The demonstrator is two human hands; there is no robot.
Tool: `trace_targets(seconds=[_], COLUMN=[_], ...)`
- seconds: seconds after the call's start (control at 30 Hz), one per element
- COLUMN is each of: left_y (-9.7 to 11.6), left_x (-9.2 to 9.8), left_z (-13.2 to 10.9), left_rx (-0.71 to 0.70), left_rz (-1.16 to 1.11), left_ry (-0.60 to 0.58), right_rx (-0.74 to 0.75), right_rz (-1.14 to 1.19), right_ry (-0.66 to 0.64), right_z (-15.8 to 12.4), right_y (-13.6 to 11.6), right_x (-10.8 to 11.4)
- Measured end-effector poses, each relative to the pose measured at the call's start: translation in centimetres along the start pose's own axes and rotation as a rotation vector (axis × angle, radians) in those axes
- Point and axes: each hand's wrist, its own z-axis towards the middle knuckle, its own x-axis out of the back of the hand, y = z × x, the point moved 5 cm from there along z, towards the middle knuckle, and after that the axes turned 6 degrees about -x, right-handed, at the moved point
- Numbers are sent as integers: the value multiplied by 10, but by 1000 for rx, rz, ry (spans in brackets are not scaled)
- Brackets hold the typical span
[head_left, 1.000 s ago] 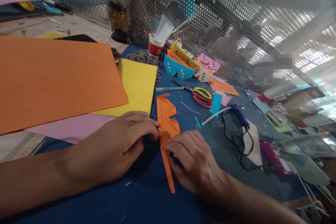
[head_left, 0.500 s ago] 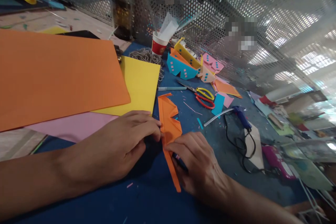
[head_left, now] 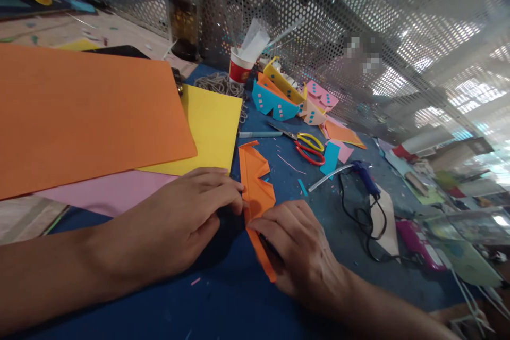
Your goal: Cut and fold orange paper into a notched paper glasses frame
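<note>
A folded orange paper strip with zigzag notches cut in its right side (head_left: pixel 258 191) lies lengthwise between my two hands on the blue tabletop. My left hand (head_left: pixel 199 207) is half curled, and its fingertips press on the strip's left edge. Thumb and fingers of my right hand (head_left: pixel 300 244) are closed around the strip's lower part; the palm side is hidden. Near my body, the strip's lower end bends up toward my right fingers.
Large orange (head_left: pixel 95 122) and yellow (head_left: pixel 213 127) sheets lie left. Scissors (head_left: pixel 308 149), a light-blue pen (head_left: pixel 261 134), decorated paper shapes (head_left: pixel 274 101) and a paper cup (head_left: pixel 239 68) are beyond my hands. A blue glue gun (head_left: pixel 366 178) with a looping cord sits right.
The orange strip's lower end has bent upward and toward my right hand, its tip moving slightly right. My left hand stays nearly still.
</note>
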Motion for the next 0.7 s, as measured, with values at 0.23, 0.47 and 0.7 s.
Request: trace_targets(seconds=[0.23,0.47,0.7], left_y=[4,-1,0], left_x=[3,0,0], left_z=[5,0,3], left_rx=[-13,3,7], left_rz=[42,32,21], left_ry=[-1,-11,-40], right_rx=[-42,-60,-37], right_rz=[14,-10,-70], right_ry=[-41,-65,17], right_z=[0,4,10], right_y=[2,1,0], right_x=[-4,-4,-6])
